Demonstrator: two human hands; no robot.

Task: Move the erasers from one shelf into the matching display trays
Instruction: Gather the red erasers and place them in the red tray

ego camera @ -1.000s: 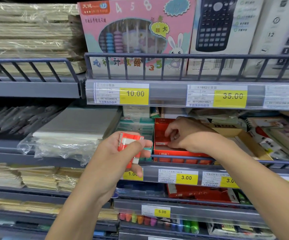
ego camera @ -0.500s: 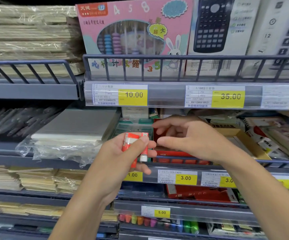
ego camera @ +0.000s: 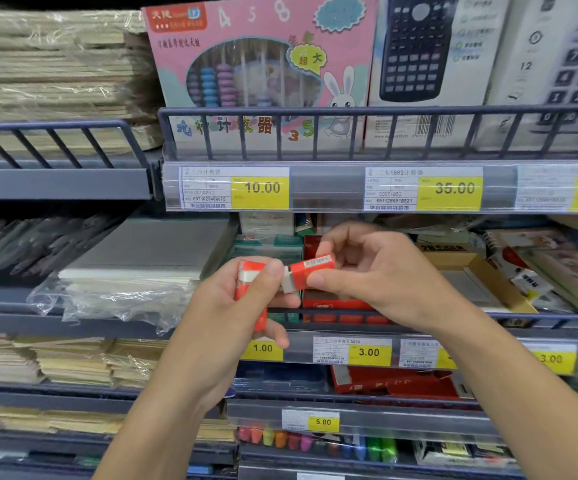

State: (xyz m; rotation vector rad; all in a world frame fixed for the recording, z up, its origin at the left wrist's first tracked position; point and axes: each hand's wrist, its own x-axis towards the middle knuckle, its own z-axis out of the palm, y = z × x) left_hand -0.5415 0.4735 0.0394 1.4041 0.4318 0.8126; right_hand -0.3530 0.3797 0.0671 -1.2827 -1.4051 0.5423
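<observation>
My left hand (ego camera: 232, 306) grips a small stack of erasers in red sleeves (ego camera: 250, 282), thumb pressed on top. My right hand (ego camera: 377, 275) pinches one red-sleeved eraser (ego camera: 310, 270) between thumb and fingers, its white end almost touching the left thumb. Both hands hover in front of the middle shelf. Behind them sits a red display tray (ego camera: 336, 301), mostly hidden by the hands, and a green tray (ego camera: 268, 245) stands to its left.
A dark rail (ego camera: 540, 318) fronts the middle shelf, with price tags (ego camera: 368, 351) below. Bagged paper (ego camera: 124, 282) lies left, notebooks (ego camera: 522, 268) right. Abacus box (ego camera: 263, 64) and calculator boxes (ego camera: 419, 57) stand above. More red boxes (ego camera: 394, 381) and highlighters (ego camera: 315, 439) sit on lower shelves.
My right hand has come out of the red tray holding one red eraser and moved left toward the left hand. The left hand has kept its stack nearly still.
</observation>
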